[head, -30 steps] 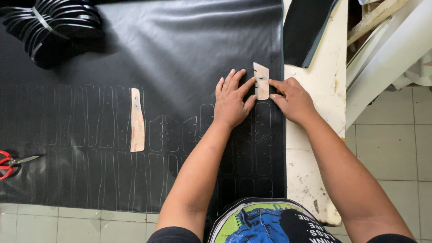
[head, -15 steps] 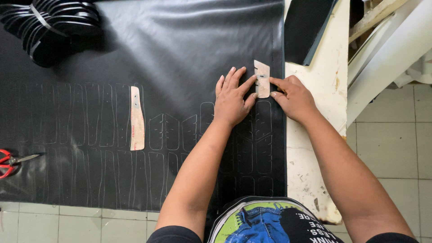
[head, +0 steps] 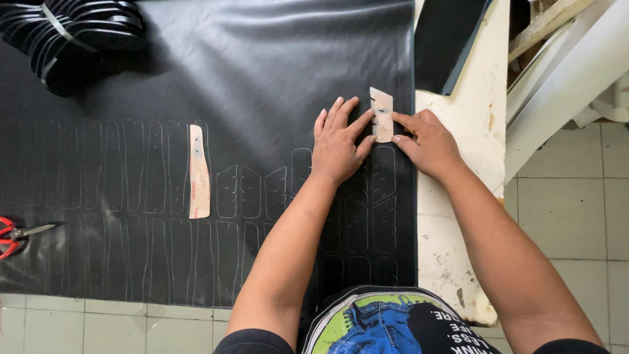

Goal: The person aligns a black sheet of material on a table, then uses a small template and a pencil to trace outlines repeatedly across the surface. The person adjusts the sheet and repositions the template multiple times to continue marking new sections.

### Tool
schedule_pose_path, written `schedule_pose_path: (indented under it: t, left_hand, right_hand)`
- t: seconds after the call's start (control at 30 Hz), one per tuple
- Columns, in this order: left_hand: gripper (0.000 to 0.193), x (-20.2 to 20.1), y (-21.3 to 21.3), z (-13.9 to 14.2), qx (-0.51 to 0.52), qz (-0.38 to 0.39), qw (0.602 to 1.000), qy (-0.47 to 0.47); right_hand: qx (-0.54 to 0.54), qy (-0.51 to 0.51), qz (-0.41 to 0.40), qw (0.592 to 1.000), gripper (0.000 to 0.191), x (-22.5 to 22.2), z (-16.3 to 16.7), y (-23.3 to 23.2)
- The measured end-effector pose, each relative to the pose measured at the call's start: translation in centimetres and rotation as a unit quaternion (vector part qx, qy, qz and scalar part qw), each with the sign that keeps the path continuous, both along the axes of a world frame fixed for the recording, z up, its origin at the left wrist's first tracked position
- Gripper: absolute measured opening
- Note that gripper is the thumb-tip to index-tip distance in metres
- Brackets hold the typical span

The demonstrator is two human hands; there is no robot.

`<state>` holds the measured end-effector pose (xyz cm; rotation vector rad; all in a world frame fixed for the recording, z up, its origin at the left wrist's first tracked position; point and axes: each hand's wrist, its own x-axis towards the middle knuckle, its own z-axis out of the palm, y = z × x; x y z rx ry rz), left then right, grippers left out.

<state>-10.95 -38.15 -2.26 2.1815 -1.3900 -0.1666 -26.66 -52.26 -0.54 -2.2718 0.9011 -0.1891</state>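
head view: small cardboard template (head: 382, 115) lies between left hand (head: 339, 142) and right hand (head: 427, 142).

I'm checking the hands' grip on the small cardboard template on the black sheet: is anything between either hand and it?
Nothing visible is. The left hand presses its fingertips on the small cardboard template from the left, and the right hand touches its lower right edge. The template lies flat on the black sheet.
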Motion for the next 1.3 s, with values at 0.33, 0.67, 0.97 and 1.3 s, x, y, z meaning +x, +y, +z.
schedule_pose_path:
  t: [0.33, 0.67, 0.97, 1.3]
  left_hand:
    - [0.039, -1.3, -0.5, 2.1, 0.049, 0.021, 0.998, -0.015]
    - [0.04, -8.1, -1.9, -2.2, 0.055, -0.02, 0.987, -0.151]
    - [0.059, -9.3, -2.9, -5.1, 0.056, 0.069, 0.99, 0.11]
    - [0.055, -8.9, -2.5, -4.9, 0.022, 0.053, 0.994, 0.096]
  right_hand:
    - [-0.002, -0.002, 0.006, 1.0, 0.048, -0.5, -2.0, -0.3]
    - [-0.085, -0.11, 0.011, 0.99, 0.024, 1.4, 1.9, -3.1]
    - [0.153, 0.039, 0.099, 0.983, 0.026, 5.4, 5.8, -0.1]
    - [-0.051, -0.009, 0.203, 0.978, 0.022, 6.0, 3.9, -0.5]
